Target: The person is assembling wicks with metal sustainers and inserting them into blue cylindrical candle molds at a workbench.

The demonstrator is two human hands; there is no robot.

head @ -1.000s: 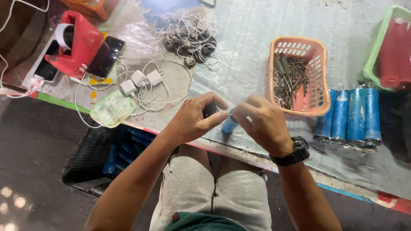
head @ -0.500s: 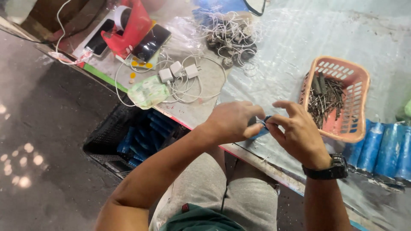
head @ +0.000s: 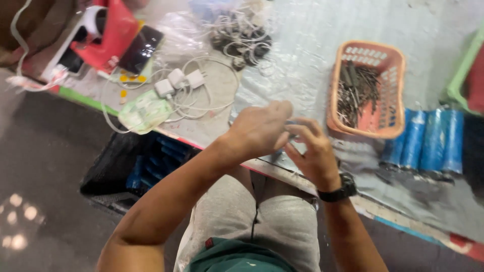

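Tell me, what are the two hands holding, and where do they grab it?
It cannot be told: the left hand and right hand meet over the table's edge, and the blur and the fingers hide whatever lies between them.

Right of my hands sits an orange basket (head: 387, 90) of grey metal bits; blue cylinders (head: 426, 141) beside it, white chargers (head: 179, 80) far left.

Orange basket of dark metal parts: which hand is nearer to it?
Right. The right hand is just beside the orange basket, below its near corner; the left hand sits farther away, beyond the right hand.
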